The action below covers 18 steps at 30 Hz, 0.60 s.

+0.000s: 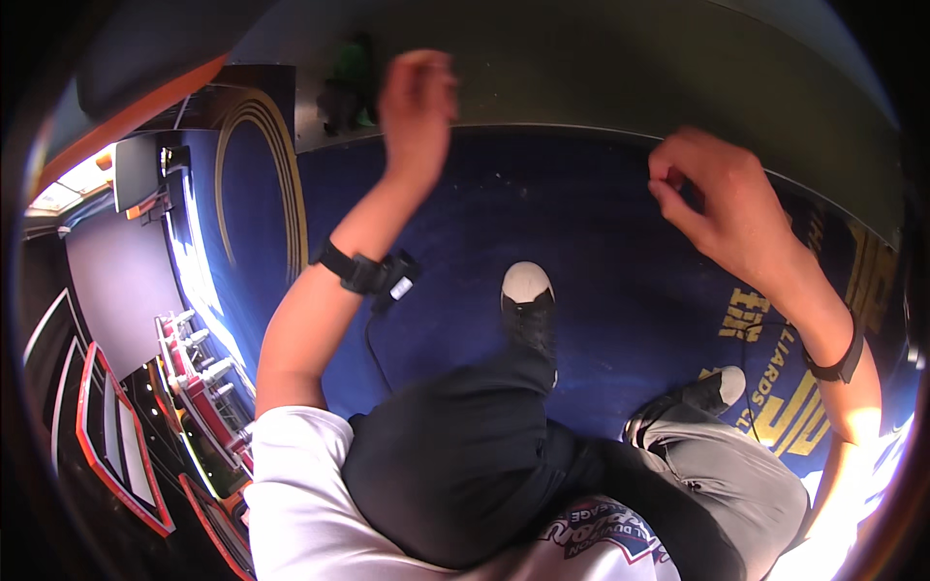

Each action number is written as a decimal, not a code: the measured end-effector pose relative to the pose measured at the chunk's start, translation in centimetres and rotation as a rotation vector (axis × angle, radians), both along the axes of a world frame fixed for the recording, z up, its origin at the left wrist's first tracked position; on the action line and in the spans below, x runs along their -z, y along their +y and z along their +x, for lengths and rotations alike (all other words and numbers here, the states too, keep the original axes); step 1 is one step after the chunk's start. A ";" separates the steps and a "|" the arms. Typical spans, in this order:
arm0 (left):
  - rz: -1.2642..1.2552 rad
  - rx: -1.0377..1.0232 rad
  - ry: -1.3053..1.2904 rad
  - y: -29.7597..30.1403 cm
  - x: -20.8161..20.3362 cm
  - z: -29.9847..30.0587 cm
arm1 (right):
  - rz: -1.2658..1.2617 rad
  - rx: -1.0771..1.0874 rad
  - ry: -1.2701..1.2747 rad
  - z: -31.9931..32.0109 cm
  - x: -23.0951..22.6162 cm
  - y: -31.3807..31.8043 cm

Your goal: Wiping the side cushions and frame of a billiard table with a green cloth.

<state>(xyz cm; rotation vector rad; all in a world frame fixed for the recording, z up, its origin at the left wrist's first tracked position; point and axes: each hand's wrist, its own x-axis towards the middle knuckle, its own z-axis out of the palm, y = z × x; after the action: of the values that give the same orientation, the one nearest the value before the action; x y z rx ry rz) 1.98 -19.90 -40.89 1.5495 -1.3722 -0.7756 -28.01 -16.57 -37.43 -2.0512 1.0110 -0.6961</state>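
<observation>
My left hand (418, 111) is raised in front of a dark panel (581, 68), its fingers smeared by motion. A dark and green object (356, 82), too dim to name, lies just left of it. My right hand (722, 198) is held near the panel's lower edge, farther right. Its fingers are curled in and the thumb comes round to them in a pinch. Whatever they may hold is hidden. Each wrist wears a black strap; a small dark device (392, 279) with a cable is on the left one.
Blue carpet (465, 213) with gold markings spreads below the panel. My two shoes, a nearer-centre one (528, 290) and one to the right (717, 389), rest on it. At the left are a red rack-like object with pale knobs (203, 382) and a red-edged dark panel (121, 441).
</observation>
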 end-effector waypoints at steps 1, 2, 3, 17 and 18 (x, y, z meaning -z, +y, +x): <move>-0.084 -0.109 -0.158 -1.2 0.6 3.0 | 0.007 -0.054 0.017 -0.2 0.6 0.3; -0.295 -0.261 -0.587 -2.8 1.7 8.2 | 0.006 -0.115 0.023 -0.1 0.5 0.5; -0.257 -0.354 -0.555 -3.4 2.3 9.8 | 0.008 -0.106 0.031 -0.5 1.0 0.7; 0.602 -0.441 -1.017 -4.8 3.4 29.3 | 0.003 -0.330 0.104 0.3 1.2 1.6; 0.618 -0.499 -1.046 -4.9 3.9 29.6 | -0.002 -0.325 0.121 0.1 1.0 1.7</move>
<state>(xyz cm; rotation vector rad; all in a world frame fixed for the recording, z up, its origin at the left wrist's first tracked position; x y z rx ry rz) 31.56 -24.82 -44.82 2.8860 -1.3458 0.0038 -27.92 -14.87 -38.38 -2.2122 0.7155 -0.4080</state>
